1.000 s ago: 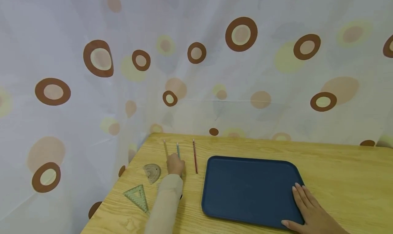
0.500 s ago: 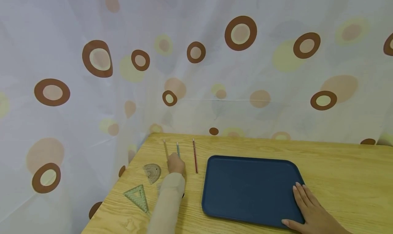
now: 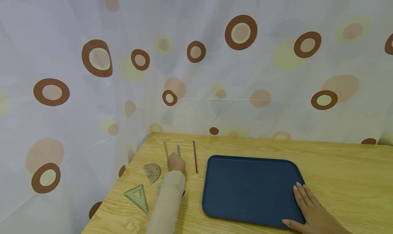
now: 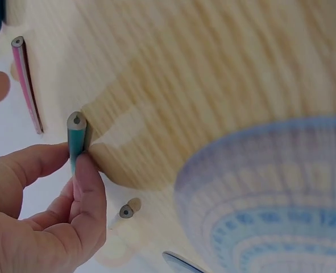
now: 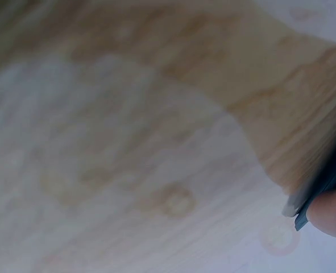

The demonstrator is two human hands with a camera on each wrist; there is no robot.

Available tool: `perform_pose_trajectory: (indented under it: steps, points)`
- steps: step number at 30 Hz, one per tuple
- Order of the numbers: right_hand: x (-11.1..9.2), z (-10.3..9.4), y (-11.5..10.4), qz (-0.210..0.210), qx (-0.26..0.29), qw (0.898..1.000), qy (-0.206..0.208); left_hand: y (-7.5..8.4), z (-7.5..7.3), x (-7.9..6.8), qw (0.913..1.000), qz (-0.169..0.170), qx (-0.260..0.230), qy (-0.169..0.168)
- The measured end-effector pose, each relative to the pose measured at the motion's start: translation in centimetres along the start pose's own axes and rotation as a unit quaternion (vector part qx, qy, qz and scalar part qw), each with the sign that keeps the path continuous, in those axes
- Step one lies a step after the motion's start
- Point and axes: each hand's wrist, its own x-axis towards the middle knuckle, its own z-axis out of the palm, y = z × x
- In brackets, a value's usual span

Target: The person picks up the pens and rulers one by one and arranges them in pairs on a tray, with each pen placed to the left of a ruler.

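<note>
My left hand point(image 3: 176, 163) pinches a teal pencil point(image 4: 77, 136) between thumb and fingers, near its blunt, unsharpened-looking end. In the head view the pencil's white-tipped far end shows beyond the knuckles, and the hand hides the rest. To its left lies a tan pencil point(image 3: 165, 148), to its right a red one point(image 3: 195, 155). A clear protractor point(image 4: 270, 187) fills the lower right of the left wrist view. My right hand point(image 3: 313, 210) rests with straight fingers on the right rim of a dark blue tray point(image 3: 251, 189), the thumb at its near corner.
Left of my left forearm lie a grey protractor point(image 3: 152, 173) and a green set square point(image 3: 138, 197). A small clear piece point(image 3: 159, 186) is mostly hidden by the sleeve. Behind the wooden table point(image 3: 344, 165) hangs a patterned curtain point(image 3: 196, 22).
My left forearm and hand have shifted very slightly to the right, and the teal pencil's far end has shifted a little with them. My right hand stays on the tray.
</note>
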Motion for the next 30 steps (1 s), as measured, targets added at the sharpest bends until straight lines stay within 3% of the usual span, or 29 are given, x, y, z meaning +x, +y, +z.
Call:
perform_pose_trajectory:
  steps: [10,19,24,30]
  points:
    - [-0.1,0.0,-0.1,0.007,0.024,1.0,-0.004,0.2,-0.8,-0.3,0.9994,0.003,0.023,-0.024]
    - [0.0,-0.2,-0.1,0.013,0.014,1.0,-0.007,0.0,-0.9,-0.4,0.9969,-0.003,0.06,-0.051]
    - [0.0,-0.1,-0.1,0.014,0.012,1.0,-0.005,-0.1,-1.1,-0.4,0.9959,0.011,0.071,-0.055]
    - [0.0,0.0,0.1,0.007,0.031,1.0,-0.002,-0.2,-1.3,-0.5,0.9953,0.016,0.055,-0.078]
